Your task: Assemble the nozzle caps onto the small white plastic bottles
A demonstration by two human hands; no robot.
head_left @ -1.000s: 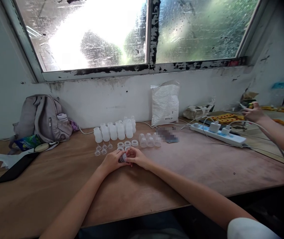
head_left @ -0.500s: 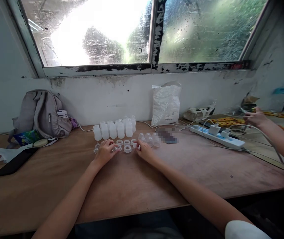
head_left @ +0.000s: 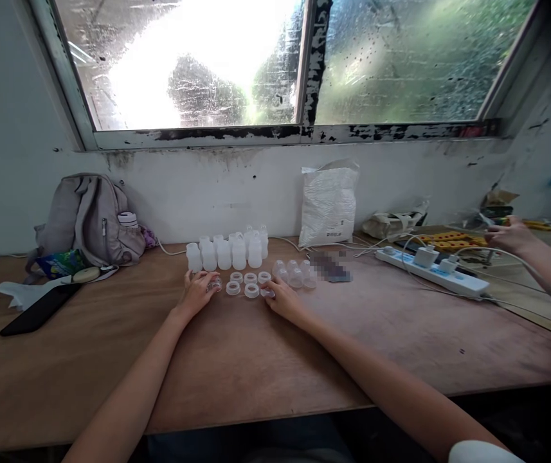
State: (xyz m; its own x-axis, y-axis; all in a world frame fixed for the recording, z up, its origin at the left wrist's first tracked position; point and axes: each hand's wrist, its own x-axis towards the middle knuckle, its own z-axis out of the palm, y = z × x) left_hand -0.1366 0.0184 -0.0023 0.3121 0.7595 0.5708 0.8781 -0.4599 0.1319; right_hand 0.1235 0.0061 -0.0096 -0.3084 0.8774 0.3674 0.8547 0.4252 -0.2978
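Wooden table (head_left: pixel 236 366), under window (head_left: pixel 198 83): white rings (head_left: pixel 251 294) lie in two rows, mid-table. R hand (head_left: pixel 282 299) pinches the front row's end ring (head_left: pixel 267 293); L hand (head_left: pixel 193 294) curls against small clear pieces (head_left: pixel 216 283), grip not discernible. Rings prob. light, stiff, slightly slippery plastic, not esp. fragile; best held by outer rim.

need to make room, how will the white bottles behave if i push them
The white bottles are probably light, since their translucent walls look like plastic. Standing upright and taller than wide, they might tip if pushed high up. Packed close, one could nudge its neighbours.
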